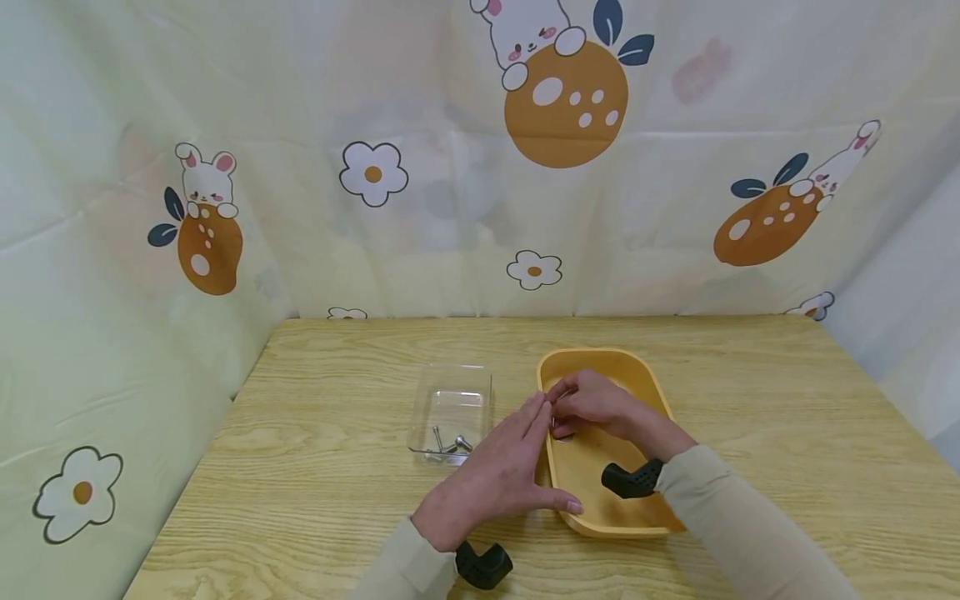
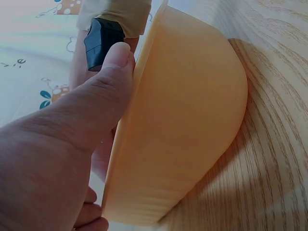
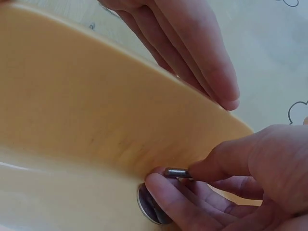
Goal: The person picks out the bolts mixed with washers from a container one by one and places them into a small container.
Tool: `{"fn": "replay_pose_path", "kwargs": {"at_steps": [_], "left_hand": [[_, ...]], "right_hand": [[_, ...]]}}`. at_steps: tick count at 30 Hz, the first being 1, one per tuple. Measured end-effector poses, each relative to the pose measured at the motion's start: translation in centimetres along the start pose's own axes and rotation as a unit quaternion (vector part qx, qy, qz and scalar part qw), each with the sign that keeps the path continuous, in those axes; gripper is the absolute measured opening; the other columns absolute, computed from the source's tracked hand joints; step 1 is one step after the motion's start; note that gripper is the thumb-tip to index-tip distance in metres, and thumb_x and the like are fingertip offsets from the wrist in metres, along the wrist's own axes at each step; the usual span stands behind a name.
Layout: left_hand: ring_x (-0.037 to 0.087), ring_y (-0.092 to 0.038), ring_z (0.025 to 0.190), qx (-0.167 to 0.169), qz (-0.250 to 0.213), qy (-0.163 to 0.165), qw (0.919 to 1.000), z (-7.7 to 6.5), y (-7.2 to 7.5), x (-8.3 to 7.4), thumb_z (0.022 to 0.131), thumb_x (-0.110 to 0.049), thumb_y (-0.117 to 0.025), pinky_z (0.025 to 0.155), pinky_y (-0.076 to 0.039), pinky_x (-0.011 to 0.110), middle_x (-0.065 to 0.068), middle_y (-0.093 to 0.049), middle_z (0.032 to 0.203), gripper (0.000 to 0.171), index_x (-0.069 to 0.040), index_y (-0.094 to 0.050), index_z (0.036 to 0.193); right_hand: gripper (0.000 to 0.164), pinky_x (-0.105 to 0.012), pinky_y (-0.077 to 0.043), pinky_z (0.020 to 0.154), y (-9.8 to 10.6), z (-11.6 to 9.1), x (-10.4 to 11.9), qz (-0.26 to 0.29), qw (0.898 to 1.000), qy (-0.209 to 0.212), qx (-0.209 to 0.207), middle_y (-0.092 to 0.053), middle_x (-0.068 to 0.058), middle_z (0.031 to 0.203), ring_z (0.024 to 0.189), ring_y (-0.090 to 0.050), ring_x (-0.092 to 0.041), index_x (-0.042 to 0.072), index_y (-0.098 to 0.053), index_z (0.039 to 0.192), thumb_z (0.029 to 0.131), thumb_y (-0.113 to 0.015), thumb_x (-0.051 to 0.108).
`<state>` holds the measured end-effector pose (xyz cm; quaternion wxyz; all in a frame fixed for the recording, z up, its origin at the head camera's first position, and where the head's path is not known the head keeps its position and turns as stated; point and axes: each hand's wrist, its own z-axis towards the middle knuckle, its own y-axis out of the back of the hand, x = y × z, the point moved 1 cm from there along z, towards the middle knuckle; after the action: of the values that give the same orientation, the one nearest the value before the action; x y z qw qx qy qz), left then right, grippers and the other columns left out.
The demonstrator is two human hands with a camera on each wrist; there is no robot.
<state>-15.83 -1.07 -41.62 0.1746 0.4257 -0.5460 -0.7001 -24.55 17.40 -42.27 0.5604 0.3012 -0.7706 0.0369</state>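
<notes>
Inside the orange plastic tub (image 1: 600,479), my right hand (image 1: 596,400) pinches a small metal bolt (image 3: 177,172) between thumb and fingers, close to the inner side wall. Just below those fingertips a round, shiny metal disc (image 3: 150,206) shows, partly hidden behind the fingers. My left hand (image 1: 498,462) rests along the tub's left rim. Its fingers are straight and together, and its thumb lies over the edge farther toward me. The fingertips of both hands are near each other at the rim.
Left of the tub stands a clear plastic box (image 1: 453,408) holding several metal bolts (image 1: 452,443). Black wrist devices (image 1: 632,481) hang under both sleeves. A patterned curtain (image 1: 450,233) closes off the back of the wooden table (image 1: 315,450).
</notes>
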Motion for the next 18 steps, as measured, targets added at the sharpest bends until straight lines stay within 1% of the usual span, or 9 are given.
{"fn": "replay_pose_path", "kwargs": {"at_steps": [6, 10, 13, 18], "left_hand": [[0.023, -0.017, 0.154, 0.002, -0.005, 0.004, 1.0000, -0.01, -0.02, -0.04, 0.076, -0.071, -0.068, 0.123, -0.027, 0.040, 0.009, -0.005, 0.168, 0.123, -0.005, -0.006, 0.160], [0.024, -0.018, 0.154, -0.001, 0.000, 0.002, 1.0000, 0.02, -0.04, -0.05, 0.076, -0.072, -0.068, 0.123, -0.027, 0.040, 0.011, -0.006, 0.168, 0.124, -0.005, -0.004, 0.160], [0.024, -0.018, 0.154, 0.000, -0.001, 0.003, 1.0000, 0.01, -0.03, -0.04, 0.076, -0.072, -0.067, 0.123, -0.027, 0.040, 0.011, -0.007, 0.168, 0.124, -0.006, -0.004, 0.160], [0.023, -0.017, 0.154, 0.003, -0.010, 0.007, 0.9999, 0.02, -0.05, -0.03, 0.076, -0.072, -0.068, 0.123, -0.027, 0.041, 0.010, -0.006, 0.168, 0.124, -0.007, -0.003, 0.160]], "right_hand": [[0.033, -0.037, -0.062, 0.080, 0.28, -0.10, -0.16, 0.033, 0.999, -0.003, 0.021, -0.067, -0.013, 0.090, 0.075, -0.069, -0.020, -0.012, -0.057, 0.124, 0.097, -0.052, 0.005], [0.033, -0.037, -0.061, 0.081, 0.43, -0.06, -0.19, 0.055, 0.998, -0.001, 0.036, -0.066, -0.012, 0.088, 0.075, -0.067, -0.019, -0.013, -0.055, 0.124, 0.098, -0.049, 0.006], [0.031, -0.037, -0.061, 0.081, 0.60, -0.04, -0.30, 0.062, 0.997, 0.006, 0.047, -0.066, -0.011, 0.088, 0.075, -0.067, -0.019, -0.014, -0.056, 0.123, 0.099, -0.050, 0.005], [0.030, -0.035, -0.061, 0.081, 0.77, -0.03, -0.54, 0.053, 0.996, 0.020, 0.063, -0.067, -0.011, 0.087, 0.075, -0.067, -0.018, -0.014, -0.058, 0.122, 0.096, -0.056, 0.003]]}}
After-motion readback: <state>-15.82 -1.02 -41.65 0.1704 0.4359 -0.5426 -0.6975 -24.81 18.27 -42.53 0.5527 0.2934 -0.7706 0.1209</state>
